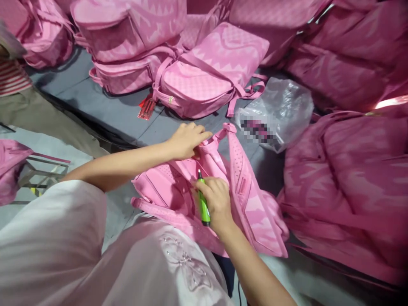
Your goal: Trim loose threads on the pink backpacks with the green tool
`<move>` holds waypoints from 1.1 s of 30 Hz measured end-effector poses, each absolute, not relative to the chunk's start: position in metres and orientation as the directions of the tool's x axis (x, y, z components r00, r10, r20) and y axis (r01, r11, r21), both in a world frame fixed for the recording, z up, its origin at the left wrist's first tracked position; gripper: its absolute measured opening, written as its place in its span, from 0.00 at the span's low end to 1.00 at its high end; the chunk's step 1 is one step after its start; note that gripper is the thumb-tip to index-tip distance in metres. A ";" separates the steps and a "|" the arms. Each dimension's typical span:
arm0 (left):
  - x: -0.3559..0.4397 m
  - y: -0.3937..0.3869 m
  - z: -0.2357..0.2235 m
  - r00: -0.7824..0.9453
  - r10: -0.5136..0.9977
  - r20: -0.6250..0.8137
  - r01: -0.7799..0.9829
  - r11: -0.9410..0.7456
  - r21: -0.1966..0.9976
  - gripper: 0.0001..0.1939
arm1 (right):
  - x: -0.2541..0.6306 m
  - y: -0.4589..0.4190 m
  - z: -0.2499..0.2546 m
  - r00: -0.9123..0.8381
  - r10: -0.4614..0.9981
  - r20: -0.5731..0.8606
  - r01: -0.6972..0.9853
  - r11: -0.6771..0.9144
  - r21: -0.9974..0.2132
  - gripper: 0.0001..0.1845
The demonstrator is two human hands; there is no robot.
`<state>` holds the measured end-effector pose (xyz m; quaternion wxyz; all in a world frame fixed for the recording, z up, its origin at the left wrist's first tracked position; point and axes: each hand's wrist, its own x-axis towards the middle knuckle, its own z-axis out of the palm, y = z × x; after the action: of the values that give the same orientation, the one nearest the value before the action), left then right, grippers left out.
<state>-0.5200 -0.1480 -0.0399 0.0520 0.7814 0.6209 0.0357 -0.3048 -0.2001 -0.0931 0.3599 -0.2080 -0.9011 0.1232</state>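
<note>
The left hand [188, 141] was curled on the top of the pink bag [261, 221], by the gray table [127, 125]. The right hand [218, 199] gripped a green pen [203, 204]; holding the bag still looked best for aiming the tip with care

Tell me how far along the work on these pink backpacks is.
Done: possibly the closed pink checkered backpack lying on the gray table, though nothing confirms it. In hand: the left hand grips the top of a slumped pink backpack; the right hand holds a green-and-black marker. Left: apparently this slumped one, since the marker's pale tip points at it; the rest I can't tell.
</note>
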 end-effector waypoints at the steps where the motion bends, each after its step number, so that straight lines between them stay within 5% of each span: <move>1: -0.520 -0.147 -0.043 0.242 0.970 0.010 0.962 -0.242 0.130 0.38 | -0.303 -0.201 -0.095 -0.662 0.469 0.584 0.286 0.879 -0.381 0.08; 7: -0.518 -0.160 -0.050 0.455 0.867 0.203 0.880 -0.473 0.044 0.54 | -0.291 -0.181 -0.100 -0.597 0.550 0.584 0.235 0.816 -0.529 0.15; 11: -0.503 -0.163 -0.052 0.506 0.853 0.129 0.861 -0.491 -0.131 0.54 | -0.292 -0.176 -0.106 -0.522 0.629 0.576 0.221 0.752 -0.621 0.14; 16: -0.495 -0.150 -0.062 0.440 0.897 0.038 0.893 -0.432 -0.123 0.58 | -0.291 -0.171 -0.118 -0.473 0.763 0.440 0.230 0.590 -0.774 0.21; 24: -0.495 -0.145 -0.064 0.405 0.913 0.047 0.913 -0.402 -0.065 0.50 | -0.272 -0.154 -0.086 -0.696 0.615 0.370 0.272 0.704 -0.656 0.15; 28: -0.491 -0.139 -0.067 0.397 0.918 0.020 0.917 -0.395 -0.056 0.45 | -0.277 -0.141 -0.068 -0.786 0.572 0.235 0.314 0.696 -0.645 0.21; 33: -0.492 -0.133 -0.063 0.378 0.925 -0.034 0.925 -0.379 -0.027 0.45 | -0.297 -0.128 -0.060 -0.820 0.561 0.111 0.442 0.744 -0.501 0.14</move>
<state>-0.4917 -0.1326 -0.0625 -0.0015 0.8301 0.5572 -0.0217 -0.2969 -0.1284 -0.0596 0.1283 -0.2711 -0.9250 0.2334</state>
